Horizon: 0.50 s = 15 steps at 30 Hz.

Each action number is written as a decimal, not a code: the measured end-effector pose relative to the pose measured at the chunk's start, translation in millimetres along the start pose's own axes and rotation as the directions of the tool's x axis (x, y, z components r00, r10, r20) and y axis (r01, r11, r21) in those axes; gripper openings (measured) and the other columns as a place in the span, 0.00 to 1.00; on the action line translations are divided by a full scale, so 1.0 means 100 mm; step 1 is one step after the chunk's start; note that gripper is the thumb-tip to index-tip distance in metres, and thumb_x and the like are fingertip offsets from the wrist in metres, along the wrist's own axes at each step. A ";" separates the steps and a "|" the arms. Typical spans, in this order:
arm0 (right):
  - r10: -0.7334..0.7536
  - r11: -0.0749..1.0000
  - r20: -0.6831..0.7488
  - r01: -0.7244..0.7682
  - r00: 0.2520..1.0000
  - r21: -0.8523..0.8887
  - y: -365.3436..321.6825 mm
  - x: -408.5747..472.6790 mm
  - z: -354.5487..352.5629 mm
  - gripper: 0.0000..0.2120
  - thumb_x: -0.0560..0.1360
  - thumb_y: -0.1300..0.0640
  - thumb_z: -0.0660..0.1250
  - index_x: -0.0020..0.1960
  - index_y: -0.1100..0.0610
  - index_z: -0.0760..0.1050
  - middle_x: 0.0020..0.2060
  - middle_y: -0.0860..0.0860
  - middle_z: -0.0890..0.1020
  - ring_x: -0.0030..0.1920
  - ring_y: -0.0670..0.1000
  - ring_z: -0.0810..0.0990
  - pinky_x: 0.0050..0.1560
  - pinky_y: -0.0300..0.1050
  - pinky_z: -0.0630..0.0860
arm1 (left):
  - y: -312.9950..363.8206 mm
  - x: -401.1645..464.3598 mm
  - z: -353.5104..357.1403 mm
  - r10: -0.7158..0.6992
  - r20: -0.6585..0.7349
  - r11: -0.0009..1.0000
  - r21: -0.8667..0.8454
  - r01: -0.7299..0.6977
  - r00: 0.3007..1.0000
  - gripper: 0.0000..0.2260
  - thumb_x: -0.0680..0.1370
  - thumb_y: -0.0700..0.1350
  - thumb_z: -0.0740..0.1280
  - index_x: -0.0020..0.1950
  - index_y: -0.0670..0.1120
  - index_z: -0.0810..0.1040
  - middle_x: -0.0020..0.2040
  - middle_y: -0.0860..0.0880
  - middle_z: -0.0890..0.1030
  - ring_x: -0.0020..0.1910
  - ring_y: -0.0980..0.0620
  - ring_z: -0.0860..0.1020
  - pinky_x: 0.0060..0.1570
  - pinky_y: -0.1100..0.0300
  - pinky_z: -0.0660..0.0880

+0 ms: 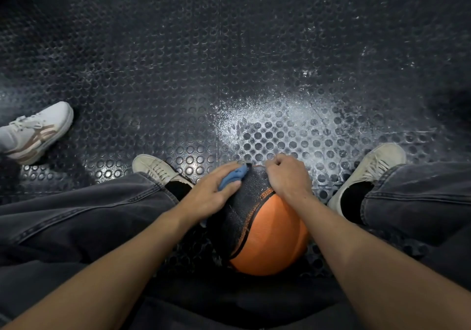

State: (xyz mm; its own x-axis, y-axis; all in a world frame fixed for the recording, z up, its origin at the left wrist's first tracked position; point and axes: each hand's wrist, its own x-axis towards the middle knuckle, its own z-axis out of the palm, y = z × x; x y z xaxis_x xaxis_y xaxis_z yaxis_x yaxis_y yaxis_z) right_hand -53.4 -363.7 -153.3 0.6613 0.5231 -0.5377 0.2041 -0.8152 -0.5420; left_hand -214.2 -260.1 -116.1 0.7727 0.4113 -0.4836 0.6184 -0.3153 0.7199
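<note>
An orange basketball (pixel 275 235) sits on the floor between my legs. Part of its skin is stripped, showing a dark woven layer (pixel 244 202) on the left and top. My left hand (pixel 211 194) lies on that dark area and holds a blue utility knife (pixel 233 176), its tip pointing to the top of the ball. My right hand (pixel 288 176) is curled at the top of the ball and pinches an edge of the cover close to the knife tip.
The floor is black studded rubber (pixel 153 74), with a white dusty patch (pixel 280 118) just beyond the ball. My two pale shoes (pixel 158 169) (pixel 367 174) flank the ball. Another person's white sneaker (pixel 38 133) stands at the left edge.
</note>
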 end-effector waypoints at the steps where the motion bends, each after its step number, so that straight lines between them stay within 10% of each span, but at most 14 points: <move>1: 0.016 1.000 0.006 -0.016 1.000 -0.016 0.00 0.00 0.00 0.15 0.81 0.48 0.61 0.38 0.51 0.71 0.37 0.47 0.80 0.34 0.48 0.74 0.44 0.49 0.77 | 0.02 -0.04 0.05 0.002 -0.029 1.000 0.010 -0.002 1.000 0.24 0.78 0.61 0.60 0.73 0.55 0.67 0.73 0.55 0.67 0.70 0.55 0.67 0.71 0.45 0.63; 8: 0.011 0.998 0.031 -0.012 0.999 0.057 0.10 0.02 -0.11 0.16 0.81 0.50 0.61 0.36 0.52 0.68 0.33 0.47 0.75 0.32 0.48 0.70 0.34 0.43 0.66 | 0.13 -0.35 0.26 0.544 0.122 0.727 0.426 -0.538 0.830 0.18 0.82 0.51 0.57 0.71 0.49 0.71 0.73 0.52 0.68 0.75 0.47 0.62 0.74 0.48 0.55; 11: -0.018 0.999 0.001 0.018 1.000 0.040 0.08 0.03 -0.05 0.15 0.81 0.49 0.61 0.37 0.52 0.70 0.36 0.48 0.79 0.32 0.48 0.71 0.37 0.43 0.73 | 0.24 -0.17 0.18 0.254 -0.221 0.959 0.182 -0.216 0.942 0.14 0.82 0.46 0.61 0.65 0.47 0.78 0.65 0.53 0.77 0.66 0.54 0.73 0.66 0.70 0.61; 13: -0.001 1.000 -0.015 0.001 1.000 0.003 0.04 0.01 0.01 0.15 0.81 0.48 0.61 0.38 0.52 0.71 0.38 0.47 0.79 0.33 0.48 0.72 0.41 0.45 0.76 | 0.34 -0.07 0.18 -0.023 -0.351 0.990 0.120 0.069 0.936 0.12 0.81 0.46 0.62 0.61 0.47 0.80 0.59 0.51 0.81 0.59 0.52 0.78 0.60 0.66 0.68; 15: 0.002 1.000 -0.035 -0.003 0.999 -0.011 0.04 -0.01 0.01 0.14 0.81 0.48 0.61 0.38 0.52 0.71 0.37 0.48 0.78 0.34 0.48 0.72 0.44 0.47 0.77 | 0.33 -0.15 0.22 0.166 -0.297 0.959 0.269 -0.085 0.940 0.13 0.81 0.47 0.61 0.63 0.48 0.79 0.63 0.52 0.79 0.62 0.55 0.75 0.66 0.62 0.66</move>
State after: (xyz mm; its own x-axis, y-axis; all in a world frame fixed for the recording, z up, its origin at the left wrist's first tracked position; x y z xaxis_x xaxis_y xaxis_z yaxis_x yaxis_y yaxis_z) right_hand -54.2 -366.7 -155.7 0.6868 0.5123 -0.5157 0.2104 -0.8192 -0.5336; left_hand -201.9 -295.6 -95.9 0.7867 0.5883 -0.1872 0.5665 -0.5673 0.5977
